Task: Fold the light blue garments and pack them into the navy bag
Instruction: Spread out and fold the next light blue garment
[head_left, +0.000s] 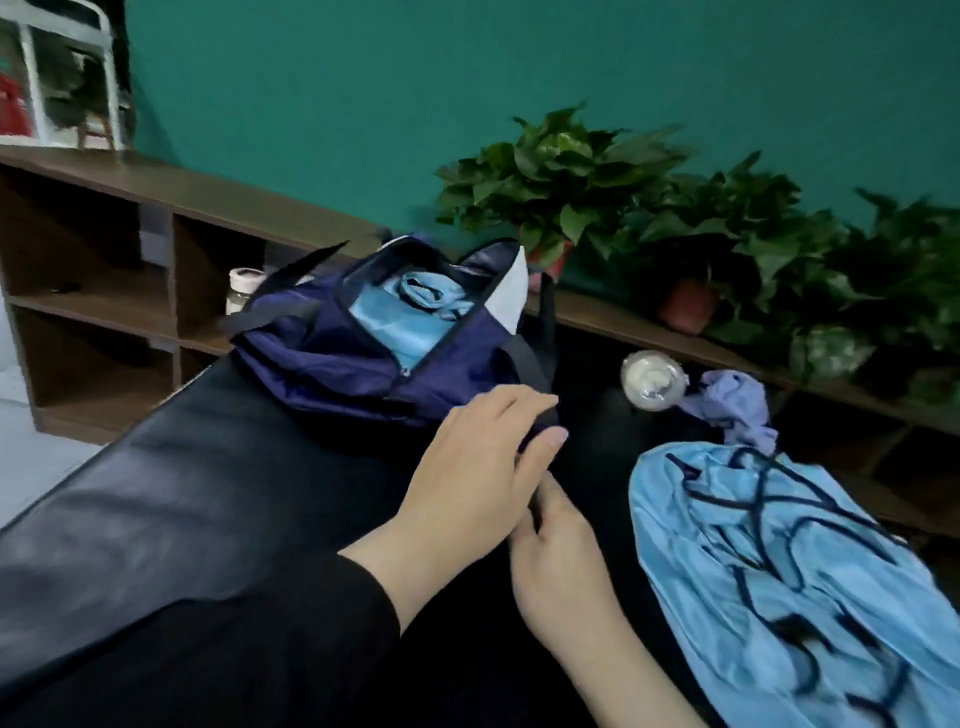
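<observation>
The bag (332, 358) lies on the black table (156, 493), unzipped, with a blue garment (410, 312) already inside its mouth. It looks like thin, limp nylon, light and likely to sag or slide when pulled, so it wants holding by a strap or the zipper edge.

The left hand (478, 478) rests at the bag's near corner, fingers curled with the thumb forward over a dark strap (530, 364); it seems to pinch the strap end, though the blur leaves that unsure. The right hand (561, 561) lies just beneath it, fingers tucked under the left palm, so I cannot tell whether it grips anything.

A bottle (652, 382) lies on its side beyond the hands, beside a crumpled lilac cloth (737, 410).

The second garment (779, 571) is spread at the right, unfolded, with dark piping. It looks satiny: light, soft, probably slippery, so folds may slide apart. Best taken by the hems or shoulder seams and pressed flat after each fold.
</observation>
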